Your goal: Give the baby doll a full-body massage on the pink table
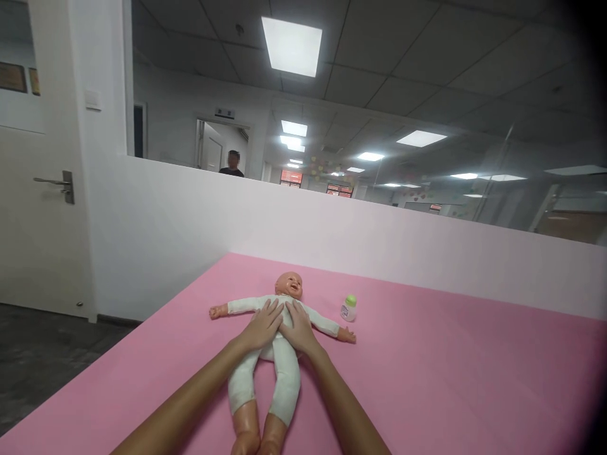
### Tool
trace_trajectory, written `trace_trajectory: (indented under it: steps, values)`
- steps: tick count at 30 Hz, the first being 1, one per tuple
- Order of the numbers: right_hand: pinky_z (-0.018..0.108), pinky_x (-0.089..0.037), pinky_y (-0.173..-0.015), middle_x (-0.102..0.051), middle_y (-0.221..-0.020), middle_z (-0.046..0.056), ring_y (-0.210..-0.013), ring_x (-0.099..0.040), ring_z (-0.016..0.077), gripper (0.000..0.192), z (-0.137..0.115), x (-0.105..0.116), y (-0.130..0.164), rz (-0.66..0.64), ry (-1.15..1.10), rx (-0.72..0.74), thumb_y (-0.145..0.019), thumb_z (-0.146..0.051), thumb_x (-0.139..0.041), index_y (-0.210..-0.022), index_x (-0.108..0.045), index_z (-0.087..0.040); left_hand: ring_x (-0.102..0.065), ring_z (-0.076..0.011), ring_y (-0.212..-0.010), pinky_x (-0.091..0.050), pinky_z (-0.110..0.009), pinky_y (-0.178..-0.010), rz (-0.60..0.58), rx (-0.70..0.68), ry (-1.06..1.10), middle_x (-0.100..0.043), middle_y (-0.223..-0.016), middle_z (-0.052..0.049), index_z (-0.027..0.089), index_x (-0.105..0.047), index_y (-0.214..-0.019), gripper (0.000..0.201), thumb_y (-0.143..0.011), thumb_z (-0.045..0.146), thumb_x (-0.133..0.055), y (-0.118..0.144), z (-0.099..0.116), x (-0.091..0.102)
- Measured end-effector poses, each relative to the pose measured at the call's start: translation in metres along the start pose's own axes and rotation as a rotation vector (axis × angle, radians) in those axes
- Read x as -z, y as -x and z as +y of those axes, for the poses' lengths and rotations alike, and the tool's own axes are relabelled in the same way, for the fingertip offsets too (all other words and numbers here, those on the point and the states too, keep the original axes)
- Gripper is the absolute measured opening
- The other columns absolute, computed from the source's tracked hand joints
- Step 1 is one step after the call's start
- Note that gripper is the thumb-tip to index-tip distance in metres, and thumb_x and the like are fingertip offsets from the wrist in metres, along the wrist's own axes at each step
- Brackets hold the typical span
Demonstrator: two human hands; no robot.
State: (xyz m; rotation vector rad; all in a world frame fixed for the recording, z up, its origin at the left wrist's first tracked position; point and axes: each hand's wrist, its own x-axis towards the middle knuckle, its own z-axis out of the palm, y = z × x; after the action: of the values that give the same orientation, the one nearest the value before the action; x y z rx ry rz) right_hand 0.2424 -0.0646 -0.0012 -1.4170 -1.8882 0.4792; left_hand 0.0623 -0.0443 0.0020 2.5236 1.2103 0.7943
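In the lower centre of the frame, the left hand [263, 326] lies flat, grip unclosed, on the chest of a supine doll [285, 363]; the right hand [297, 326] rests likewise beside it. Farther right, a green-capped bottle [348, 309] stands on the pink tabletop [427, 373].

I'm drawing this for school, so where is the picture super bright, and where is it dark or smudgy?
Head view: the big ceiling light glows plain white; same head view: the far right edge fades to curved black; head view again: the bottle has writing too small and soft to read, and the doll's head looks shiny.
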Motion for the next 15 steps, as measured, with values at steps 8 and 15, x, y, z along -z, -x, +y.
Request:
trace_trajectory:
  steps: [8,15]
  values:
    - [0.055,-0.029,-0.126,-0.045,-0.161,0.012,-0.152,-0.039,0.0332,0.058,0.007,0.01,0.017,0.041,-0.007,0.076,-0.088,-0.046,-0.071,-0.142,-0.062,-0.027,-0.058,-0.0302,-0.126,-0.044,-0.053,-0.111,0.085,0.021,0.006,-0.066,-0.135,-0.01,0.027,-0.065,-0.137,0.044,-0.103,0.045,-0.045,0.017,0.019,0.008]
    - [0.054,-0.04,-0.12,-0.061,-0.142,0.014,-0.137,-0.054,0.0334,0.045,0.009,0.002,0.004,0.24,0.032,0.229,-0.085,-0.028,-0.068,-0.129,-0.069,-0.023,-0.061,-0.0292,-0.114,-0.048,-0.049,-0.103,0.243,0.044,0.063,-0.069,-0.114,-0.009,0.024,-0.074,-0.114,0.029,-0.097,0.031,-0.052,0.002,0.014,0.009]
